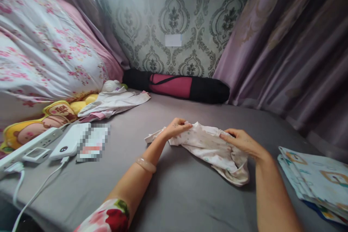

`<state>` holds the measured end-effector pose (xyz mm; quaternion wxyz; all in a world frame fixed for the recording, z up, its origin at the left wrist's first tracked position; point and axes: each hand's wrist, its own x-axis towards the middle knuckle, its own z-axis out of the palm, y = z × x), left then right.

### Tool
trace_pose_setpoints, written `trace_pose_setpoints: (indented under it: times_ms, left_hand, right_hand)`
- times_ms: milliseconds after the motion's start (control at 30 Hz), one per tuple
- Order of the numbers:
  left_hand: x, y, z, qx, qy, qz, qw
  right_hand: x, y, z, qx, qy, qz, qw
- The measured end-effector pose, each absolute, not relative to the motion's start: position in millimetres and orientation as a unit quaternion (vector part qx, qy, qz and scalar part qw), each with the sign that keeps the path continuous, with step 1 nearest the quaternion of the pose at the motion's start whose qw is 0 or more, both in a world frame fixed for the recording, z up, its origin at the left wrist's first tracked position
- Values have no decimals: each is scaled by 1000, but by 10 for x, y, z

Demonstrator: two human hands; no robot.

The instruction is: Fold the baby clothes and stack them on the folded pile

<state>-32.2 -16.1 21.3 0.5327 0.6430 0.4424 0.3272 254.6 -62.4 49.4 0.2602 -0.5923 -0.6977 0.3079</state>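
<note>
The left hand [178, 127] pinches the small white printed garment [201, 143] at its upper edge, thumb against fingers; the right hand [241, 140] grips its right end, fingertips partly hidden by cloth; the garment lies between them, rumpled, on the grey bedsheet [168, 195]. The step in hand looks like straightening it; the next move seems to call for easing out the bunched right end while the left pinch steadies the edge.

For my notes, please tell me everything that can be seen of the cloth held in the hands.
The cloth looks like a thin, soft, off-white garment with faint prints. It is crumpled, a narrow part sticking out left. The left hand and right hand pinch its far edge; its near part seems to rest on the gray sheet.
</note>
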Motion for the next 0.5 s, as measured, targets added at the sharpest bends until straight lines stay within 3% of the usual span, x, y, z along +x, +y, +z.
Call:
trace_pose_setpoints:
  times_ms: [233, 500]
  left_hand:
    - [-671, -148, 508, 730, 361, 289, 503]
    - [-1056, -97, 1154, 807, 349, 304, 368]
  right_hand:
    - [2466, -531, 488, -618, -720, 213, 234]
    - [2293, -477, 1294, -510, -783, 271, 232]
